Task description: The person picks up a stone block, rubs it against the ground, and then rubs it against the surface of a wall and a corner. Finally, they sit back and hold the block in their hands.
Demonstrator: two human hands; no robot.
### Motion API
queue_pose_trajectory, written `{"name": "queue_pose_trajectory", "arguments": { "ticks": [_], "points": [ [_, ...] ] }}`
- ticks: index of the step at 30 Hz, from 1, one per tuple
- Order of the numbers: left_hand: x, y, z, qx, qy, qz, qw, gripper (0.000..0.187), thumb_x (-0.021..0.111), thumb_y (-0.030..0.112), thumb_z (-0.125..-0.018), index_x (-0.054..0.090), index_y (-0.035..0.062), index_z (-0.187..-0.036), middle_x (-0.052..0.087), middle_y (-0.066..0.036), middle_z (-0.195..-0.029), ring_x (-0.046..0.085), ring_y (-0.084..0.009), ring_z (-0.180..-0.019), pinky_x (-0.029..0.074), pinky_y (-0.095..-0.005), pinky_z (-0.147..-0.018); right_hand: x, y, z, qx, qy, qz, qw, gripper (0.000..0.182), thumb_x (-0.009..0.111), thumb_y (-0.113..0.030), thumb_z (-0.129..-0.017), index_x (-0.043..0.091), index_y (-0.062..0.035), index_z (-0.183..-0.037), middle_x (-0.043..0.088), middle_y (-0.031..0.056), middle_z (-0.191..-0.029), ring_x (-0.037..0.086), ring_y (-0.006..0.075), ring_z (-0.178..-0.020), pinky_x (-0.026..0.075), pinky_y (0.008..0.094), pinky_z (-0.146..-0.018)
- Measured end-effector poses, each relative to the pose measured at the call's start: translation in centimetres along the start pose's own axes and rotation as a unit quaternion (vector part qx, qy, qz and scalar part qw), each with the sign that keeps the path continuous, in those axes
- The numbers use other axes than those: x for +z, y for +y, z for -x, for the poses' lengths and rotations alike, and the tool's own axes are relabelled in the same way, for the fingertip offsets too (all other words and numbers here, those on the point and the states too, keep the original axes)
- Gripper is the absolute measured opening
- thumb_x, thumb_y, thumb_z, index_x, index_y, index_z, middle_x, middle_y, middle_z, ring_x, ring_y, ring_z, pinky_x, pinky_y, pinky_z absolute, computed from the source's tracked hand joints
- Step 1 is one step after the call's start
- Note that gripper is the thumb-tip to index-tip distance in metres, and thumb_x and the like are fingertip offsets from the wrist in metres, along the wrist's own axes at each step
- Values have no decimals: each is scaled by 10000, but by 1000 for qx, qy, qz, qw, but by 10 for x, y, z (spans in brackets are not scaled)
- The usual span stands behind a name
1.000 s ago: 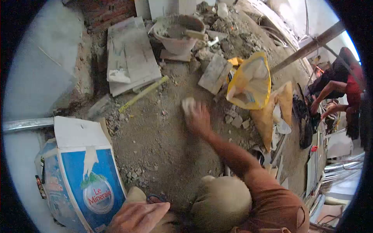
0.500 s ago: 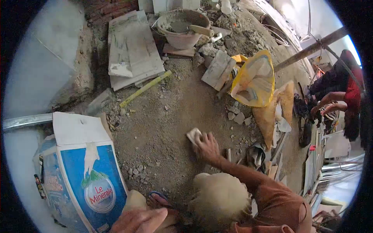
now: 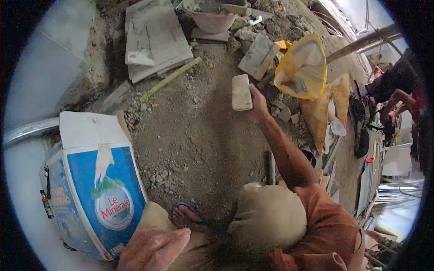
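Observation:
My right hand [image 3: 258, 105] grips a pale, dusty rectangular block [image 3: 242, 93] by its right side, with the arm stretched forward over the dirt floor [image 3: 199, 131]. The block's long, flat face is turned up to me. At the lower left, my left hand [image 3: 156, 247] rests by my bent knee with nothing visible in it, its fingers loosely extended. A sandalled foot [image 3: 185, 213] shows between my knees.
A blue and white carton [image 3: 108, 198] stands at left. Ahead are boards [image 3: 156, 40], a yellow strip [image 3: 169, 80] and a mortar bucket [image 3: 210, 20]. A yellow sack [image 3: 300, 67] and rubble [image 3: 285, 113] lie at right. Another person's arm [image 3: 398, 101] shows at far right.
My right hand has moved forward and up from the floor, bringing the block up with its broad face showing. The view has tipped slightly down; my left hand stays by the knee.

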State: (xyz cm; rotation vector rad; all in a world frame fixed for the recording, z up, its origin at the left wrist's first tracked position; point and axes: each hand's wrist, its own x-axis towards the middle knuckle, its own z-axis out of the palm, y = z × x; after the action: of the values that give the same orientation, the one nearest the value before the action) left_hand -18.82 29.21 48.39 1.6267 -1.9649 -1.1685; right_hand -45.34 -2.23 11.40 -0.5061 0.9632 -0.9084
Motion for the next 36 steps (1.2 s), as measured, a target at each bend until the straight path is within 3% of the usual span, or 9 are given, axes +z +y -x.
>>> {"name": "queue_pose_trajectory", "arguments": {
  "ticks": [5,8,13,17,22,23,25,29,36],
  "points": [
    [2,-7,-13,-7,-31,-51,998,577,541,468,-991,583,5,-1332,624,-202,-1285,600,-405,-1167,456,-490,-1016,6,-10,21,-175,4,472,864,391,580,-243,-980,492,-39,-1302,647,137,-1045,645,293,-999,531,439,-819],
    [0,-12,-25,1,-42,-17,999,586,534,476,-991,581,1,-1332,625,-207,-1278,600,-402,-1168,458,-490,-1012,9,6,50,-237,55,780,577,297,582,-90,-902,510,-23,-1182,585,242,-1076,617,390,-1000,525,493,-834],
    [5,-98,-4,-323,-224,146,908,784,437,718,-878,649,84,-1287,675,-195,-1095,632,-371,-1038,414,-468,-1068,2,37,133,-106,14,808,580,288,523,-108,-943,492,24,-1197,555,220,-1021,606,384,-1004,536,505,-845],
    [6,-54,-37,-142,-155,40,977,786,474,711,-855,642,81,-1294,673,-191,-1103,627,-361,-1064,405,-466,-1077,25,27,25,-356,33,755,549,256,557,-72,-906,512,19,-1141,566,193,-999,619,381,-960,561,478,-827],
    [2,-39,-39,-109,-128,-14,986,793,511,705,-831,635,78,-1301,672,-187,-1111,622,-352,-1089,395,-465,-1087,47,0,18,-171,-19,772,612,282,541,-36,-890,561,5,-1168,605,233,-1094,603,380,-1053,531,454,-907],
    [2,-44,-29,-108,-142,-34,983,790,522,703,-826,642,75,-1289,668,-184,-1130,618,-345,-1098,400,-458,-1079,31,13,59,-503,-25,677,537,341,510,-10,-904,533,5,-1244,594,246,-1189,589,399,-1113,479,493,-993],
    [-1,-60,-5,-128,-143,-55,980,787,533,701,-820,650,71,-1277,664,-181,-1149,614,-338,-1107,406,-450,-1072,16,24,139,-33,-29,797,603,441,506,-49,-920,443,22,-1350,567,239,-1234,591,398,-1109,494,519,-960],
    [12,-51,-2,-420,-190,38,886,853,549,759,-796,646,56,-1269,667,-173,-1157,617,-367,-1087,444,-460,-1023,7,41,100,-141,38,813,564,427,518,-104,-923,453,55,-1314,576,237,-1088,604,392,-1078,554,509,-813],
    [8,-18,-18,-41,-35,-32,998,776,562,685,-858,634,24,-1258,679,-168,-1170,630,-348,-1072,464,-485,-985,13,31,39,-240,27,781,576,421,498,-117,-932,448,30,-1323,579,211,-1132,612,379,-1061,566,487,-783]
  ]
}}
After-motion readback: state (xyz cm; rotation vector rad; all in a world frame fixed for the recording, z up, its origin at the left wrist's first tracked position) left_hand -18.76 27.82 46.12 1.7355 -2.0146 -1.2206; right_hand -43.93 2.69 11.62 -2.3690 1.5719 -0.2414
